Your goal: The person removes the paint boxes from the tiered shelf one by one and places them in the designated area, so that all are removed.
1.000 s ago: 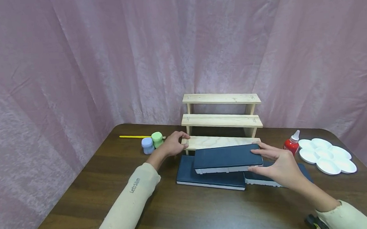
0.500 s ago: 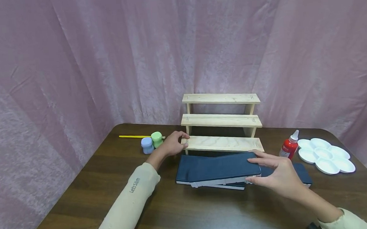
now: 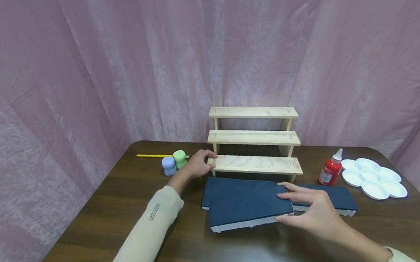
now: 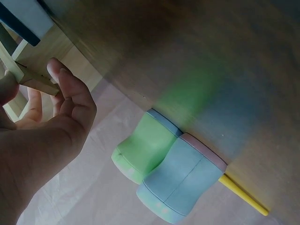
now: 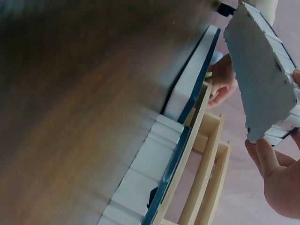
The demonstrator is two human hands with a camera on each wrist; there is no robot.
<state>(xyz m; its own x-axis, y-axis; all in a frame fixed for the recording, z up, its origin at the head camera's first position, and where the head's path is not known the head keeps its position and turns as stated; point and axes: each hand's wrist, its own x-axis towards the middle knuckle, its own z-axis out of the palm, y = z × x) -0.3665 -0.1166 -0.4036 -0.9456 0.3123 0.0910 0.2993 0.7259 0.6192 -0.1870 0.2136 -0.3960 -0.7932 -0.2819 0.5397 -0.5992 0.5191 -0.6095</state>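
In the head view my left hand [image 3: 197, 164] grips the left end of the lowest board of a three-tier wooden step shelf [image 3: 255, 163]. The left wrist view has its thumb and fingers around the board's end [image 4: 40, 82]. My right hand [image 3: 313, 207] pinches the right end of a flat box [image 3: 248, 206] with a dark blue top and white sides, thumb below and fingers on top. Its pale underside faces the right wrist camera, raised off the table. Behind it lies a similar box [image 3: 217, 186], partly hidden; another blue-topped box [image 3: 335, 197] lies to the right.
Left of the shelf stand a blue pot [image 3: 169, 166] and a green pot [image 3: 179, 159], with a yellow stick [image 3: 153, 155] behind. At right stand a red squeeze bottle [image 3: 330, 171] and a white flower-shaped palette [image 3: 375, 177]. A pink curtain [image 3: 248, 44] hangs behind the table.
My right hand has drawn the box back from the lowest board towards me and a little left, uncovering that board and the right-hand box. My left hand has stayed on the shelf.
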